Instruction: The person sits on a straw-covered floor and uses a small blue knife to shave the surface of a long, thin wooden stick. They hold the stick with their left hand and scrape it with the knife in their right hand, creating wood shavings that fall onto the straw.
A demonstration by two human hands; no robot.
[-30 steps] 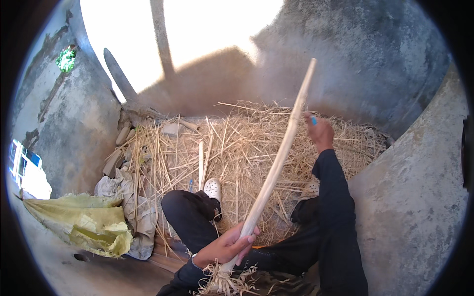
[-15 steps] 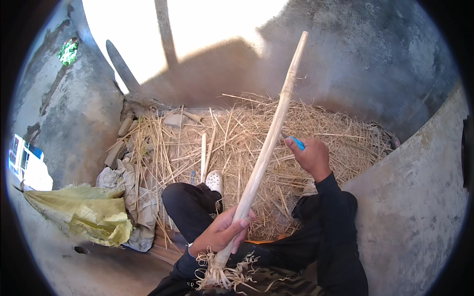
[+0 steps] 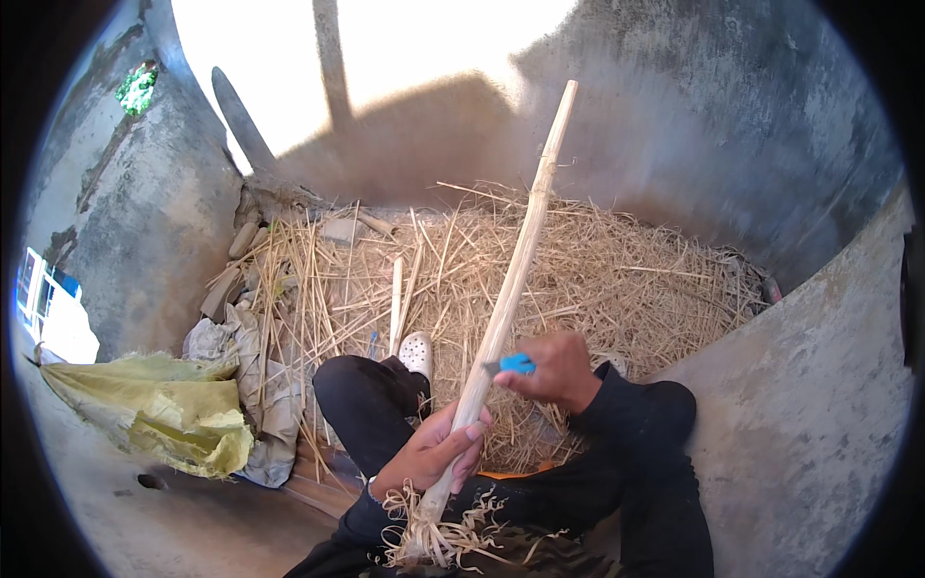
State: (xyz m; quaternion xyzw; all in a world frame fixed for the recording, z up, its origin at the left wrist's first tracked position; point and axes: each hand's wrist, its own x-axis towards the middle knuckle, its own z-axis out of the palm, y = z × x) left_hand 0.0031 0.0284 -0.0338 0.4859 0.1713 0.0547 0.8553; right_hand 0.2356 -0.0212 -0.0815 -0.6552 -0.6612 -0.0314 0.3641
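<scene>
A long pale wooden stick [image 3: 521, 252] slants up and away from my lap, its far end tapered. Curled shavings [image 3: 438, 539] hang in a bunch around its near end. My left hand [image 3: 438, 451] is wrapped round the lower part of the stick. In my right hand [image 3: 554, 368] is a small knife with a blue handle [image 3: 517, 364]; its short dark blade lies against the stick just above my left hand. The right fingers are closed round the handle and hide most of it.
Loose straw-like shavings [image 3: 617, 260] cover the floor ahead. Thin split strips [image 3: 396, 299] lie among them, near my white clog [image 3: 417, 353]. A torn yellow sack [image 3: 159, 414] hangs at the left. Concrete walls [image 3: 694, 125] stand ahead and on both sides.
My right hand has moved down and left with the knife, along the stick towards my left hand. The stick's far end has tipped slightly left and lower.
</scene>
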